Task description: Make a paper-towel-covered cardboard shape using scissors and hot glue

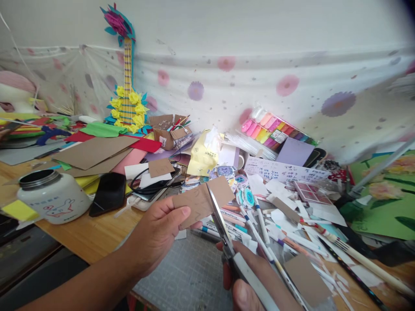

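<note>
My left hand (158, 233) pinches a small brown cardboard piece (202, 201) with thumb on top, holding it above the grey cutting mat (191, 276). My right hand (249, 280) is closed around the grey handles of a pair of scissors (223, 229). The scissor blades point up and away, and they cross the middle of the cardboard piece. Pens and markers (256, 224) lie scattered just beyond both hands.
A white jar (53, 196) and a black phone (108, 193) sit at left on the wooden table (84, 235). Cardboard sheets (94, 152), a paper guitar (128, 86), a small box (170, 131), a clay set (275, 129) and paper scraps crowd the back and right.
</note>
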The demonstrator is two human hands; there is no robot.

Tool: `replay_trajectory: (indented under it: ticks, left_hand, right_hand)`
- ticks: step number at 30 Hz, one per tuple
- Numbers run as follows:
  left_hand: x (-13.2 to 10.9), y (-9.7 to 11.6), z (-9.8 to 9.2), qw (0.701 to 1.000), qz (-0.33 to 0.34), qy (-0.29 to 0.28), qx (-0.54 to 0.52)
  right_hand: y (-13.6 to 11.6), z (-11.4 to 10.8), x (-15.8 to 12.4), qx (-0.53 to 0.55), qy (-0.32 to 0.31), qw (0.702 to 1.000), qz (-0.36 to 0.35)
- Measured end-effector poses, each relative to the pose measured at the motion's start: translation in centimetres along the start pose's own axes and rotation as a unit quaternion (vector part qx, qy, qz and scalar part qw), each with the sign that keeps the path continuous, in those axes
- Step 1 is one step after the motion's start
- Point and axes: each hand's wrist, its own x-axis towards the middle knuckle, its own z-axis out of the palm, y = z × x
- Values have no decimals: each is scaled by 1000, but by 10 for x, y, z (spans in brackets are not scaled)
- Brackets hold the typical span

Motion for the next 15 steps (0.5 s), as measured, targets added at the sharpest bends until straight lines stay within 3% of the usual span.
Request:
replay_trajectory:
  ticks: [3,9,15]
  left_hand:
    - [0,0,0,1000,-4,-4,1]
    - [0,1,0,1000,0,-10,-3]
    - [-3,5,1,1000,8,-24,-8]
  right_hand:
    - [-2,0,-1,-16,22,1000,4]
    - [4,2,6,-1,-15,1000,8]
    - [15,1,6,-33,-4,999,-2]
